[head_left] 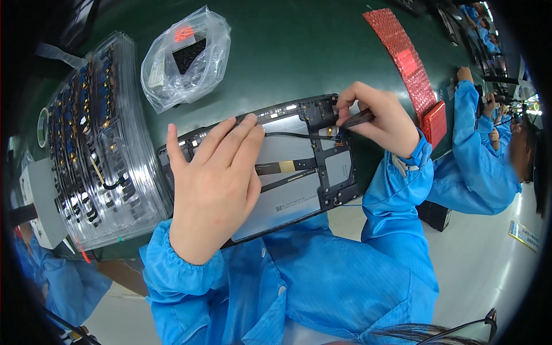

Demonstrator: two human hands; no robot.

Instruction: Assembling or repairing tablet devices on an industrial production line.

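Stretching away under everything, the dark green table (299, 52) carried an opened tablet frame (299, 172) near its front edge. Left of the frame stood clear stacked trays (98, 144); beyond it, a clear plastic bag (184, 57) and a red bubble-wrap strip (408, 63). The left hand (213, 184) lay flat and open on the frame, holding nothing. The right hand (379, 118) pinched dark tweezers (356, 119) at the frame's far corner.

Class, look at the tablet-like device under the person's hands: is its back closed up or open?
Open: the device lies flat with grey panel, black frame and flat cables exposed.
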